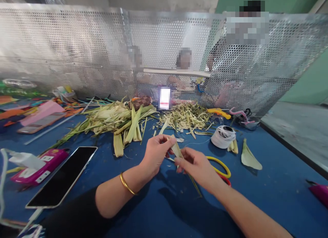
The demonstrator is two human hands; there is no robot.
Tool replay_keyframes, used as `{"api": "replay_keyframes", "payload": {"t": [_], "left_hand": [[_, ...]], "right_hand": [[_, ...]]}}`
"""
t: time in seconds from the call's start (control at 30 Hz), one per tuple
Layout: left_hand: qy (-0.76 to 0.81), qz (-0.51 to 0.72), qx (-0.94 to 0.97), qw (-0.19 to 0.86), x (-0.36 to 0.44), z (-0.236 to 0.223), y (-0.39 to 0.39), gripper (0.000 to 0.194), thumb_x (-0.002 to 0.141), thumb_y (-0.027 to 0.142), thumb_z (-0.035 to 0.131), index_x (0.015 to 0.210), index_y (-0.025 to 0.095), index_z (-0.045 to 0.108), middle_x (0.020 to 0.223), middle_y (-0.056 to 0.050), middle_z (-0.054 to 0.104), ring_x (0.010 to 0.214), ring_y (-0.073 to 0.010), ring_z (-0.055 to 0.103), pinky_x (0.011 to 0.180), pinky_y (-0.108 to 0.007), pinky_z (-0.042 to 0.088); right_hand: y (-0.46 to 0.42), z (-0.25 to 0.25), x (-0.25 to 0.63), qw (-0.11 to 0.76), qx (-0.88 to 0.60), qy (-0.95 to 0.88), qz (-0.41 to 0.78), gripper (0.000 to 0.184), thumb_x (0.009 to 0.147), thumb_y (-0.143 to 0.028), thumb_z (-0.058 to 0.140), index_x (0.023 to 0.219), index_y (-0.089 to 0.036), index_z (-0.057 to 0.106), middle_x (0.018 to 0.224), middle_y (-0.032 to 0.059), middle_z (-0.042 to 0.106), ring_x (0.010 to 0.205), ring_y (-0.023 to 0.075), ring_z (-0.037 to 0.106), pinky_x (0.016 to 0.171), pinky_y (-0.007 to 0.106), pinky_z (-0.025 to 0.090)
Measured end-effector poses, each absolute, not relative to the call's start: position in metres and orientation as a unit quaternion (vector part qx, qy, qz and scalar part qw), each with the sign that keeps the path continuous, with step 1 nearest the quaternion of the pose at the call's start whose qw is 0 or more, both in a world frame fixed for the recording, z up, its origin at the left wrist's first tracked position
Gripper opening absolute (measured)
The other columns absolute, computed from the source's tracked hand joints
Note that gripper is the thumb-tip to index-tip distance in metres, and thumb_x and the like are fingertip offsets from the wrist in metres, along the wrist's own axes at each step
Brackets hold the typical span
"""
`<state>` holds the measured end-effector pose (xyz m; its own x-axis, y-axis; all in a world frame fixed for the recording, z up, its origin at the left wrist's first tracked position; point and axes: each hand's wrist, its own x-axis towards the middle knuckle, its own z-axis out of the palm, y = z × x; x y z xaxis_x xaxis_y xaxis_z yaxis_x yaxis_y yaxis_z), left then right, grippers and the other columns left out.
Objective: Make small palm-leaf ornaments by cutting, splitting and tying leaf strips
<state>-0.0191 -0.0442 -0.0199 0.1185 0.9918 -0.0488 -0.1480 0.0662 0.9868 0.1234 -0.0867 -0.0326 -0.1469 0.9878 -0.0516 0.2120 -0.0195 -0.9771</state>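
Note:
Between my two hands is a pale green strip of dried husk or leaf (176,149), held over the blue table. My left hand (157,151), with a gold bangle at the wrist, pinches its upper end. Lower down, my right hand (192,162) closes its fingers on the same strip. Thin stalk ends stick out below the right hand. Yellow and red scissor handles (222,168) lie partly hidden behind that hand. A spool of white thread (223,137) stands to the right, a loose thread running from it toward my hands.
Piled husks (110,120) lie at the back left, shredded scraps (187,116) at the back centre. A phone (64,176) and a magenta power strip (42,166) are at left. A perforated metal screen (164,36) borders the table; people sit behind it. A single husk piece (249,157) lies right.

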Motion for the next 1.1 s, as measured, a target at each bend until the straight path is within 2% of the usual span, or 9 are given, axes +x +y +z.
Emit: {"api": "replay_keyframes", "payload": {"t": [0.13,0.33,0.43,0.6,0.73,0.8,0.9,0.97,1.1], "left_hand": [[0.450,0.501,0.482,0.561,-0.021,-0.019,-0.045,0.021,0.068,0.034,0.069,0.064,0.014,0.063,0.051,0.002,0.054,0.047,-0.0074,0.048,0.043,-0.018,0.035],[0.446,0.499,0.457,0.586,-0.021,-0.019,-0.041,0.032,0.070,0.044,0.067,0.065,0.013,0.064,0.057,0.000,0.056,0.049,-0.0080,0.050,0.043,-0.018,0.034],[0.424,0.501,0.441,0.613,-0.020,-0.017,-0.042,0.039,0.072,0.052,0.064,0.068,0.013,0.064,0.064,-0.003,0.060,0.057,-0.0103,0.055,0.049,-0.019,0.039],[0.387,0.472,0.441,0.658,-0.013,-0.021,-0.050,0.030,0.061,0.036,0.078,0.078,0.013,0.067,0.074,-0.003,0.066,0.067,-0.0116,0.059,0.062,-0.022,0.047],[0.402,0.496,0.367,0.676,-0.012,-0.024,-0.052,0.028,0.071,0.039,0.069,0.075,0.012,0.064,0.068,-0.004,0.065,0.064,-0.0137,0.062,0.063,-0.026,0.050],[0.401,0.510,0.361,0.670,-0.015,-0.022,-0.049,0.027,0.075,0.040,0.066,0.078,0.013,0.063,0.065,-0.002,0.063,0.063,-0.0130,0.061,0.066,-0.027,0.050],[0.411,0.491,0.388,0.663,-0.021,-0.017,-0.041,0.025,0.081,0.038,0.059,0.081,0.013,0.064,0.062,0.002,0.057,0.055,-0.0092,0.056,0.060,-0.024,0.048],[0.429,0.454,0.407,0.666,-0.023,-0.016,-0.037,0.022,0.084,0.035,0.056,0.084,0.014,0.064,0.060,0.003,0.054,0.049,-0.0065,0.050,0.052,-0.021,0.043],[0.456,0.411,0.450,0.648,-0.022,-0.019,-0.037,0.017,0.083,0.032,0.056,0.083,0.016,0.060,0.057,0.005,0.051,0.042,-0.0043,0.039,0.041,-0.017,0.030]], "right_hand": [[-0.089,-0.037,0.124,0.370,-0.546,-0.604,0.447,0.030,0.081,-0.046,0.051,0.070,-0.019,0.056,0.057,-0.0030,0.056,0.044,0.0108,0.052,0.048,0.024,0.042],[-0.084,-0.024,0.151,0.336,-0.522,-0.589,0.517,0.039,0.077,-0.052,0.054,0.073,-0.014,0.066,0.054,-0.0040,0.047,0.044,0.0073,0.042,0.045,0.021,0.031],[-0.085,-0.023,0.148,0.368,-0.524,-0.553,0.533,0.040,0.074,-0.053,0.056,0.070,-0.014,0.065,0.050,-0.0051,0.043,0.041,0.0065,0.038,0.042,0.021,0.028],[-0.089,-0.037,0.124,0.394,-0.546,-0.566,0.476,0.038,0.080,-0.052,0.050,0.070,-0.016,0.061,0.051,-0.0042,0.046,0.041,0.0085,0.043,0.043,0.022,0.033],[-0.091,-0.030,0.127,0.298,-0.543,-0.673,0.405,0.034,0.087,-0.043,0.043,0.071,-0.019,0.060,0.060,-0.0005,0.056,0.051,0.0130,0.054,0.050,0.024,0.040],[-0.093,-0.019,0.146,0.266,-0.538,-0.739,0.305,0.030,0.088,-0.039,0.043,0.072,-0.021,0.060,0.067,0.0008,0.060,0.065,0.0159,0.057,0.061,0.026,0.043],[-0.096,-0.013,0.185,0.174,-0.605,-0.751,0.200,0.018,0.081,-0.033,0.054,0.094,-0.022,0.061,0.091,0.0048,0.067,0.083,0.0209,0.061,0.071,0.030,0.044],[-0.099,-0.018,0.205,0.082,-0.665,-0.727,0.150,0.036,0.071,-0.027,0.062,0.107,-0.020,0.059,0.103,0.0092,0.065,0.092,0.0257,0.061,0.074,0.031,0.044],[-0.100,-0.036,0.208,-0.013,-0.671,-0.737,0.084,0.063,0.066,-0.008,0.053,0.128,-0.017,0.048,0.110,0.0136,0.062,0.099,0.0271,0.060,0.076,0.031,0.042]]}}
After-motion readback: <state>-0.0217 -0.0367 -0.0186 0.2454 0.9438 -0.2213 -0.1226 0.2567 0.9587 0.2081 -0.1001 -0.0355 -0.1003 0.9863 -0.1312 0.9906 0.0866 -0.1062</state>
